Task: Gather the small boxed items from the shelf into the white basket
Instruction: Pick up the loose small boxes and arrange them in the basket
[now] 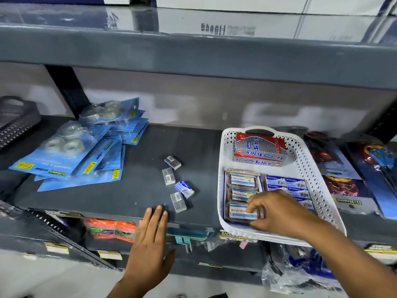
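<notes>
— Which step was in hand?

— Placing, I'd judge. The right hand [277, 211] was inside the white perforated plastic basket [300, 151], fingertips pinching at a clear-lidded labelled case [240, 211]. The left hand [150, 231] lay flat, fingers together, on the dark grey shelf [133, 190] edge.

— And next?

— Four small grey-and-blue cardboard boxes [171, 181] sat loose beside the basket, awaiting pickup. Whether the right hand held one was hidden.

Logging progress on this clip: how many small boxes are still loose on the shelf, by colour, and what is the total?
Grey boxes: 3
Blue-and-white box: 1
Total: 4, all lying on the dark shelf left of the white basket.
</notes>
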The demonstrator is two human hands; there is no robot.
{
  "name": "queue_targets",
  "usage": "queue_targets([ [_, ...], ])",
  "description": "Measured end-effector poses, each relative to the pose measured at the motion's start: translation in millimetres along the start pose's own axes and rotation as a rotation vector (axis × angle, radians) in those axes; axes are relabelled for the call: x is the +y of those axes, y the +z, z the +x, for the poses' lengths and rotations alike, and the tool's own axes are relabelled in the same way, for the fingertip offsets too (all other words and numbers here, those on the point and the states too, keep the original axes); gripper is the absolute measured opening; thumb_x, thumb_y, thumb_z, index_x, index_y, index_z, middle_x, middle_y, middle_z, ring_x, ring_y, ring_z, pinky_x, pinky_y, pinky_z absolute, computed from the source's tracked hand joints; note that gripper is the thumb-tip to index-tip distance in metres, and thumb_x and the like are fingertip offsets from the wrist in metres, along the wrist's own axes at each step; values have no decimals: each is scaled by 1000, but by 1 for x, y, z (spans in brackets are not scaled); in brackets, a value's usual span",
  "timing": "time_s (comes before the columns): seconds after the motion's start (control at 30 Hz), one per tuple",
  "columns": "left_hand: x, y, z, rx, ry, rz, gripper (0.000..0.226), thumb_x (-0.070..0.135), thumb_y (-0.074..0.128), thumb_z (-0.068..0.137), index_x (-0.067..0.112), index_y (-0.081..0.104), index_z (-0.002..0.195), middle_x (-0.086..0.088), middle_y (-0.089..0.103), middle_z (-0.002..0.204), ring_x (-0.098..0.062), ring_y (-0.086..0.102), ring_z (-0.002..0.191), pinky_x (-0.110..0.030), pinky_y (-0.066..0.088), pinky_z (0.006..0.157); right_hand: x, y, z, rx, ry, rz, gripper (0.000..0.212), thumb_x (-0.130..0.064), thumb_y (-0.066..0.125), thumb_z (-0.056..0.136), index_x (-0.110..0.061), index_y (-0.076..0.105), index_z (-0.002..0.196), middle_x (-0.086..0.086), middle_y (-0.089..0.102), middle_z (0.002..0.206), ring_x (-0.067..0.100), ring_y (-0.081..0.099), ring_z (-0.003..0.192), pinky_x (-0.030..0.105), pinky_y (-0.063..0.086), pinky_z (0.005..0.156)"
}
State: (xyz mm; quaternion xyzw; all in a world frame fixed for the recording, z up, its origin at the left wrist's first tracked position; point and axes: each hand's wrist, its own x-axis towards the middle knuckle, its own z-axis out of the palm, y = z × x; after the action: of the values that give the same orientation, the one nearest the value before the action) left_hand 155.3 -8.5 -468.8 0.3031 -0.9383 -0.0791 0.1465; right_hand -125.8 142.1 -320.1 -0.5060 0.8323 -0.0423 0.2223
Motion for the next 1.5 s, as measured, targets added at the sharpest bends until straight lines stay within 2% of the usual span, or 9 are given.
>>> queue_targets([
  [0.2, 2, 0, 1, -14, -29, 16, 96, 45, 66, 71, 8, 21, 146, -10, 20, 156, -32, 9, 143, -46, 20, 108, 6, 4, 2, -31, -69, 1, 20, -45, 72, 79, -33, 73, 95, -19, 47, 123, 3, 46, 116, 28, 37, 103],
  [0.4, 3, -2, -1, -6, -21, 3, 92, 44, 62, 72, 9, 22, 147, -9, 19, 156, -30, 9, 144, -45, 17, 109, -35, -18, 31, 224, -220, 126, 21, -37, 68, 81, -32, 70, 101, -11, 63, 109, 12, 58, 102, 38, 48, 94],
  [0.53, 4, -3, -1, -11, -27, 11, 93, 45, 63, 72, 10, 21, 147, -9, 19, 156, -29, 9, 144, -43, 16, 110, -94, -18, 70, 191, -340, -79, 27, -37, 64, 82, -32, 66, 109, -5, 68, 113, 22, 57, 109, 39, 47, 94],
  [0.77, 4, -7, -1, -37, -30, 21, 92, 50, 59, 73, 12, 20, 148, -8, 20, 156, -28, 8, 144, -46, 19, 108, -143, 15, 123, 136, -100, -205, 26, -31, 67, 80, -15, 66, 100, 11, 71, 107, 34, 67, 96, 31, 42, 69],
  [1.0, 0, -5, -1, -9, -7, 3, 93, 48, 61, 71, 8, 24, 146, -10, 22, 156, -30, 11, 143, -48, 22, 107, -151, 24, 130, 158, -43, -117, 29, -18, 71, 77, -12, 66, 105, 12, 70, 110, 34, 67, 100, 33, 48, 71],
  [1.17, -4, 3, 0, -20, -15, 6, 95, 54, 56, 70, 12, 20, 147, -8, 22, 156, -29, 12, 143, -43, 16, 111, -137, -4, 106, 296, -64, 150, 22, -27, 67, 77, -17, 66, 96, 11, 72, 102, 34, 65, 95, 32, 51, 75],
  [1.3, -2, 2, 0, -15, -30, -7, 95, 55, 53, 68, 12, 21, 147, -9, 26, 154, -29, 12, 143, -36, 6, 112, -88, -42, 58, 413, -126, 389, 32, -20, 70, 72, -21, 70, 104, -3, 73, 95, 15, 66, 84, 25, 52, 79],
  [1.4, 0, 3, 2, -16, -42, -13, 100, 51, 62, 66, 13, 18, 147, -11, 28, 152, -30, 11, 143, -37, 8, 111, -23, -59, 12, 281, -36, 307, 34, -15, 71, 79, -35, 65, 106, -17, 66, 95, 2, 64, 74, 13, 51, 69],
  [1.5, 1, 4, 4, -50, -54, -1, 107, 51, 70, 60, 11, 21, 146, -13, 29, 152, -31, 11, 142, -37, 3, 113, 33, -52, -16, 219, 125, 132, 33, -21, 74, 79, -28, 69, 111, -10, 72, 106, -1, 67, 78, 19, 54, 79],
])
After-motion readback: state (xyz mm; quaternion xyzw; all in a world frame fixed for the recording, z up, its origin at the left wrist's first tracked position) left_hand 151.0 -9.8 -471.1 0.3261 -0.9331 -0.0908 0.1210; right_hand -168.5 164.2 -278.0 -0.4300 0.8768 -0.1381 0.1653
